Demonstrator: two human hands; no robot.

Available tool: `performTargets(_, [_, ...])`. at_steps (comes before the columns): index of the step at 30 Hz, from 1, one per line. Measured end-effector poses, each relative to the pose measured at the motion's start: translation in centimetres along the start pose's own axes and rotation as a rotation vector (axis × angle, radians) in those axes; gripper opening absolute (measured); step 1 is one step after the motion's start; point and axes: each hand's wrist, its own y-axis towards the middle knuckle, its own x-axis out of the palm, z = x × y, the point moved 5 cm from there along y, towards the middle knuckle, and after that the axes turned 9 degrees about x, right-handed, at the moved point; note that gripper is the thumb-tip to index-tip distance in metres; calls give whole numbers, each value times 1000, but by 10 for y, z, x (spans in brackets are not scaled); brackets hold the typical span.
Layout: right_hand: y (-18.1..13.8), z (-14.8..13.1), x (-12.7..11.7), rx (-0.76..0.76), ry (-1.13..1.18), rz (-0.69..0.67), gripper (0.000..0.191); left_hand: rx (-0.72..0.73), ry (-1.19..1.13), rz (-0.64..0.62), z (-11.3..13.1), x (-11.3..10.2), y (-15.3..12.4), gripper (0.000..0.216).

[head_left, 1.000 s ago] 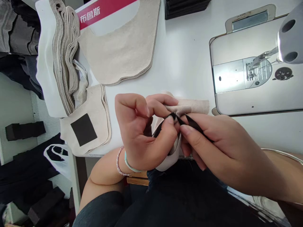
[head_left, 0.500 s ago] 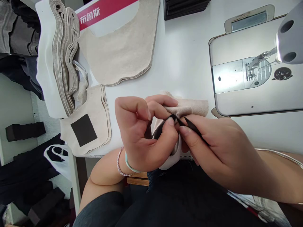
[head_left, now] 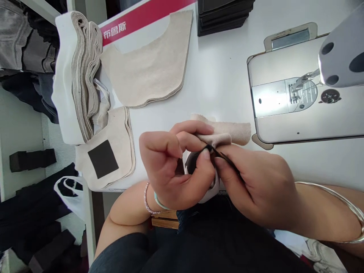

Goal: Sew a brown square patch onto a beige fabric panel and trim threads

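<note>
In front of my body a beige cloth piece is bunched between both hands, part of it resting on the table edge. A dark patch or lining shows inside its fold. The thumb and fingers of my left hand pinch the cloth at a dark edge. Close against that pinch, my right hand grips a slim black pointed tool between thumb and forefinger. Most of the tool is hidden in the palm, so its exact kind is unclear. The fingertips of both hands nearly touch.
At right stands a sewing machine, its needle area over a metal plate. Stacked beige cloth panels lie behind my hands. Folded beige cloth and a black square on cloth are at left. Black pieces are piled at the back.
The camera view has shifted slightly, so the table items appear a little lower. Both hands keep their pinch; the black tool's tips now sit closer together at the dark edge.
</note>
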Motion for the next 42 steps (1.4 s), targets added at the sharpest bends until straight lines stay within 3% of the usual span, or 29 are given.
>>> performTargets(6, [-8,0,1,-66,-97,154,10,82,3,-15,4,-1,2,45])
performTargets(13, [-8,-3,0,-116,-152,189,10,165,16,-5,7,-4,3,45])
performTargets(18, [-1,-1,-3,11,110,17,16,161,30,-48,8,-3,6,46])
performTargets(23, [7,4,-1,184,398,-159,25,159,3,12,7,-3,5,45])
performTargets(29, [9,4,4,222,492,-244,26,149,-3,51,7,-5,4,43])
performTargets(35, [9,1,-1,152,466,-185,29,146,23,21,10,-5,7,44])
performTargets(42, [7,1,-3,69,330,-50,20,165,46,33,12,-5,8,43])
